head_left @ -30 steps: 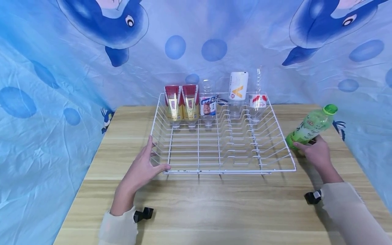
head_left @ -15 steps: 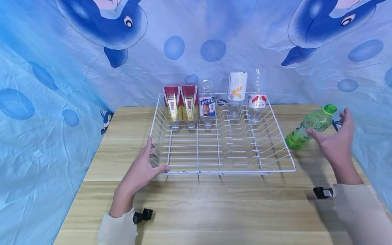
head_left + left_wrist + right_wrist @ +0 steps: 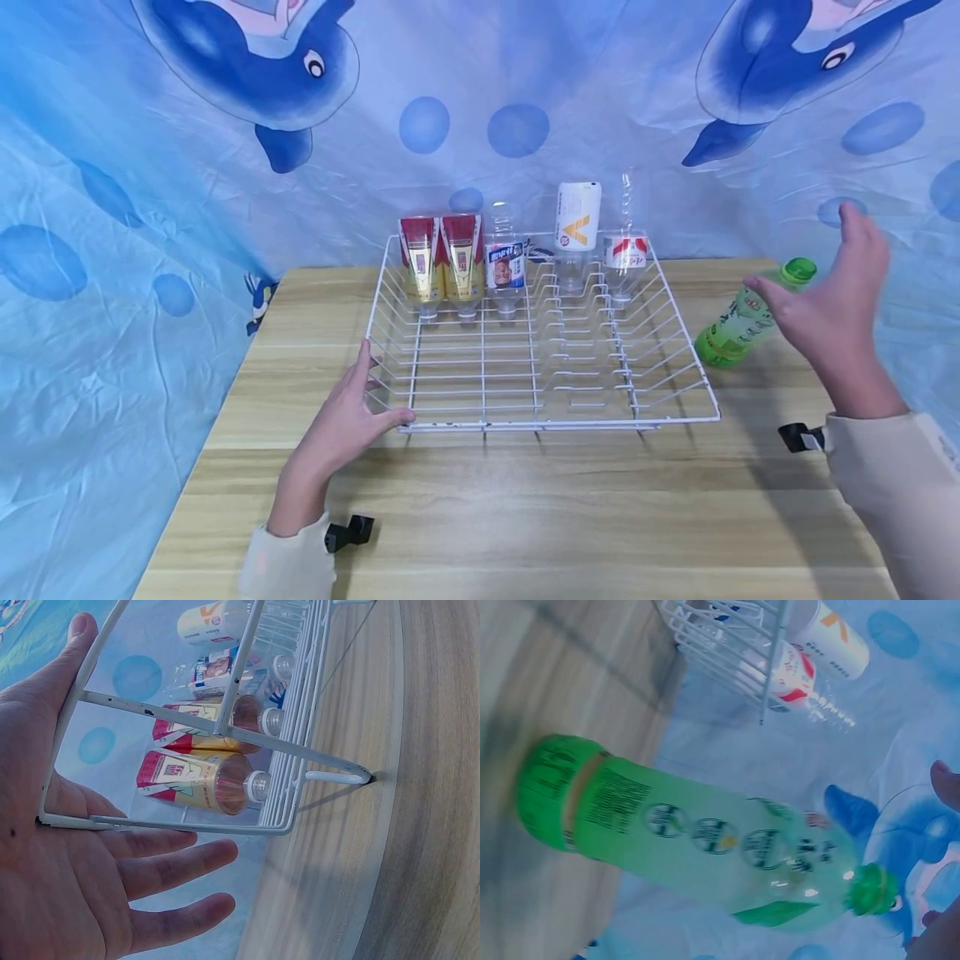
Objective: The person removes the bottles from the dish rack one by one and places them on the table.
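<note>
My left hand (image 3: pixel 341 417) rests against the front left corner of a white wire dish rack (image 3: pixel 551 425), thumb over the front rim and fingers stretched along the left side. In the left wrist view the fingers (image 3: pixel 180 870) are straight, and the corner wire lies against the palm. A green drink bottle (image 3: pixel 738 325) with a green cap stands upright on the table, right of the rack. Beside and above it, apart from it, my right hand (image 3: pixel 843 308) is raised with thumb and fingers spread, holding nothing. Only parts of this hand show in the right wrist view.
Several bottles stand upside down along the rack's back: two red-and-gold ones (image 3: pixel 462 258), a clear one with a blue label (image 3: pixel 506 267), a white-labelled one (image 3: pixel 577 217) and a red-and-white-labelled one (image 3: pixel 626 250). A blue dolphin curtain (image 3: pixel 480 67) hangs behind the table (image 3: pixel 525 517).
My right hand has let go of the green bottle's lower part, and moved up and to the right, its fingers spreading. The bottle stays in place. The left hand has stayed at the rack corner.
</note>
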Available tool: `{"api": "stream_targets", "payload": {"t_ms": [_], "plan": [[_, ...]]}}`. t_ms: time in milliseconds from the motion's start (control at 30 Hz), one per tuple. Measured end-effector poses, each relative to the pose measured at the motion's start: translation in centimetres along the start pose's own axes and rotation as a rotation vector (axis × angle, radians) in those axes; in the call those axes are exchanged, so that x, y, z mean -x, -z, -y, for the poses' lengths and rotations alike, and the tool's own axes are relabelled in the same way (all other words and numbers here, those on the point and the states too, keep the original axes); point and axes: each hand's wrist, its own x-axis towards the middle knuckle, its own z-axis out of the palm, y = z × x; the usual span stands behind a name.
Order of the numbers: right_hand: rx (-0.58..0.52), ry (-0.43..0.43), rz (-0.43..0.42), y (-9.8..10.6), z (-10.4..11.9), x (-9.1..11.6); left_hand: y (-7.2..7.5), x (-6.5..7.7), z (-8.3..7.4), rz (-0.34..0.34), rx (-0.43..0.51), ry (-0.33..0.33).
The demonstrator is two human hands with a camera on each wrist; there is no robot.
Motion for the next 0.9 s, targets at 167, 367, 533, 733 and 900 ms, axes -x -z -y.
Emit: {"api": "stream_targets", "payload": {"t_ms": [167,367,533,733,900], "plan": [[0.074,0.119,-0.004,-0.1,1.5,-0.8,0.0,0.1,0.1,0.000,-0.004,0.003],[0.117,0.396,-0.074,-0.5,2.8,-1.9,0.0,0.1,0.0,-0.002,0.002,0.000],[0.130,0.559,-0.108,-0.7,4.7,-3.2,0.0,0.2,0.0,-0.002,0.000,0.009],[0.219,0.699,-0.046,-1.0,6.4,-4.7,0.1,0.4,0.0,-0.004,0.003,0.009],[0.316,0.730,0.046,-1.8,7.0,-5.4,0.1,0.3,-0.1,-0.008,-0.002,-0.001]]}}
